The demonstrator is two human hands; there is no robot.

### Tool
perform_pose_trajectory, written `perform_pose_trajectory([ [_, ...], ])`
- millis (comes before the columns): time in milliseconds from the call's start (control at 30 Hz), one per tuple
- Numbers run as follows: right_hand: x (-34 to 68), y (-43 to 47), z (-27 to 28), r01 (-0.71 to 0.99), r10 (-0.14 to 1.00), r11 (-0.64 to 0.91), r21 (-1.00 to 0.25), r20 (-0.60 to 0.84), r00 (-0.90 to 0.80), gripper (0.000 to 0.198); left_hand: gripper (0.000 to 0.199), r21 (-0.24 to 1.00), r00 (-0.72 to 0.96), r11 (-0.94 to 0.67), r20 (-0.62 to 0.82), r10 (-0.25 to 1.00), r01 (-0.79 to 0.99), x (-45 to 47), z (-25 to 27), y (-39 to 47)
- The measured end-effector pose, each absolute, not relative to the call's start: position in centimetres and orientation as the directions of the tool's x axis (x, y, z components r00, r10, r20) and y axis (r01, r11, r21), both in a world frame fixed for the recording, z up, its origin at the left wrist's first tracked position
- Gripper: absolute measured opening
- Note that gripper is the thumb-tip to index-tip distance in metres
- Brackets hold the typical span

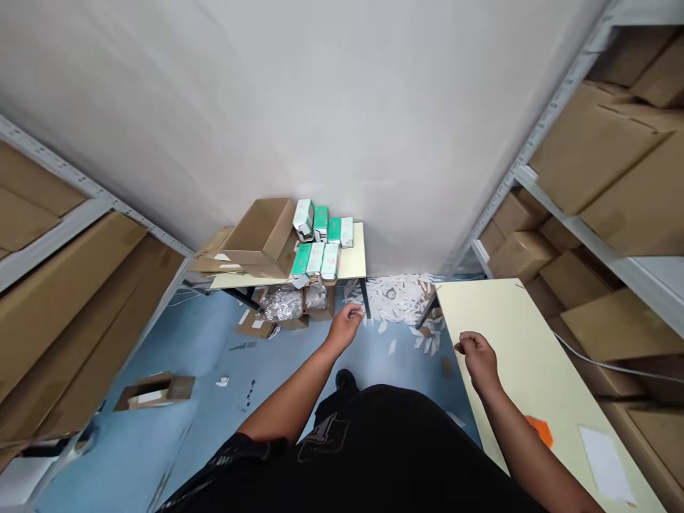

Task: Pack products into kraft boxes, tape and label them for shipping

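My left hand hangs in the air over the floor, in front of the small table. Its fingers are curled together, and whether anything small lies between them I cannot make out. Held over the left edge of the long pale table, my right hand has its thumb and fingers closed; what they hold, if anything, is too small to tell. Green and white boxes stand in a group on the small table, beyond my left hand. Beside them is an open cardboard box.
White paper scraps litter the floor by the wall. Under the small table are clear plastic wrapping and cartons. Shelves of cardboard boxes flank both sides. An orange piece and white sheet lie on the long table.
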State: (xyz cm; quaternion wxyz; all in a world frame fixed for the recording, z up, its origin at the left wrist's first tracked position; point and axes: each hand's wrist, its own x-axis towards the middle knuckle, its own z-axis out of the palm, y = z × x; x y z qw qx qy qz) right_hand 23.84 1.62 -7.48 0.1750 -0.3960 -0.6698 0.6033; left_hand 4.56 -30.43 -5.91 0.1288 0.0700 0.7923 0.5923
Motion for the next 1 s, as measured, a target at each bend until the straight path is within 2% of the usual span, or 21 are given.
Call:
perform_pose_trajectory([
  [167,14.8,-3.6,-7.9,0.344,0.698,0.032,-0.938,-0.225,-0.679,0.033,0.033,0.95,-0.98,0.301,-0.135,0.149,-0.085,-2.2,-7.8,-37.6],
  [333,6.5,-9.1,-7.2,0.348,0.644,0.1,-0.932,-0.206,-0.736,0.036,0.027,0.885,-0.976,0.419,-0.215,-0.013,-0.201,-9.4,-8.9,-44.1],
  [467,1.3,-11.7,-6.9,0.379,0.522,0.224,-0.898,-0.218,-0.824,0.033,0.033,0.817,-0.94,0.467,-0.27,-0.21,-0.339,-14.7,-9.7,-47.6],
  [567,-2.1,-11.9,-7.8,0.392,0.432,0.301,-0.869,-0.242,-0.869,0.032,0.042,0.777,-0.912,0.49,-0.272,-0.306,-0.396,-17.6,-10.5,-48.7],
  [633,-4.6,-11.5,-9.0,0.403,0.38,0.31,-0.861,-0.277,-0.882,0.032,0.047,0.749,-0.951,0.594,-0.164,-0.264,-0.294,-18.9,-10.7,-48.5],
  [667,-6.1,-11.2,-9.6,0.413,0.352,0.309,-0.857,-0.3,-0.886,0.032,0.049,0.717,-0.98,0.671,-0.084,-0.183,-0.187,-19.4,-10.8,-48.0],
  [733,-9.3,-10.7,-11.0,0.442,0.299,0.3,-0.845,-0.357,-0.885,0.032,0.05,0.607,-0.996,0.791,0.027,0.081,0.08,-20.4,-10.6,-46.2],
  [800,-12.7,-10.3,-12.2,0.458,0.24,0.295,-0.838,-0.399,-0.885,0.032,0.052,0.509,-0.952,0.821,-0.009,0.306,0.259,-21.6,-10.5,-43.5],
  [833,-14.5,-10.2,-12.7,0.457,0.207,0.299,-0.838,-0.41,-0.888,0.032,0.054,0.476,-0.933,0.832,-0.061,0.355,0.285,-22.3,-10.4,-42.0],
  [900,-17.8,-9.8,-13.4,0.438,0.143,0.316,-0.842,-0.414,-0.899,0.031,0.058,0.403,-0.921,0.881,-0.184,0.342,0.247,-23.8,-10.5,-39.0],
  [1000,-22.1,-9.1,-13.8,0.41,0.055,0.338,-0.847,-0.417,-0.907,0.028,0.07,0.272,-0.912,0.953,-0.341,0.228,0.137,-25.8,-11.1,-35.4],
])
